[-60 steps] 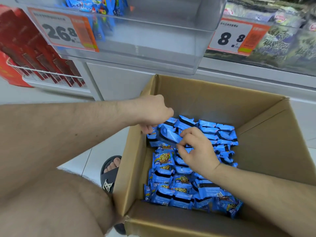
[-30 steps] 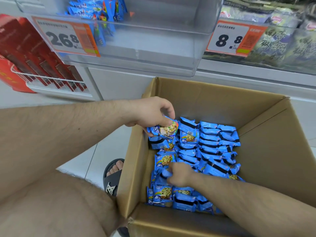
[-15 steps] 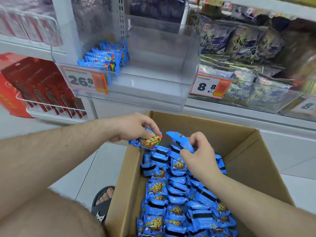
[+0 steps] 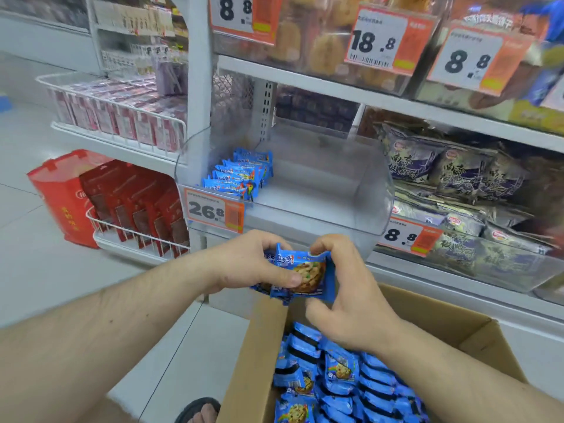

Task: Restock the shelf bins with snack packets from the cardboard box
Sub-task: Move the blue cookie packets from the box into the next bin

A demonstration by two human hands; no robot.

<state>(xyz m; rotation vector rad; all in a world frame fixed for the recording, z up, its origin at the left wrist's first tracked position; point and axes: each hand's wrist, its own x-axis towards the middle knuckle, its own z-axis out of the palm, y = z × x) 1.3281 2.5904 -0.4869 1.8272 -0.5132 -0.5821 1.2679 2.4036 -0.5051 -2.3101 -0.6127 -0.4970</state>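
Below the clear shelf bin (image 4: 335, 209), both hands grip blue snack packets (image 4: 300, 274).

A red carton (image 4: 58, 193) stood on the pale tiled floor (image 4: 24, 270) at the shelf's left end, just beside a white wire basket (image 4: 137, 236) of dark red packs (image 4: 137, 206). A second wire rack (image 4: 119, 129) above it carried pink packs. Orange price tags read 26.8 (image 4: 215, 211), 18.8 (image 4: 386, 41) and 8.8 (image 4: 407, 236). Dark purple bags (image 4: 451, 169) filled the shelf to the right. A black sandal (image 4: 198, 409) showed at the bottom edge.
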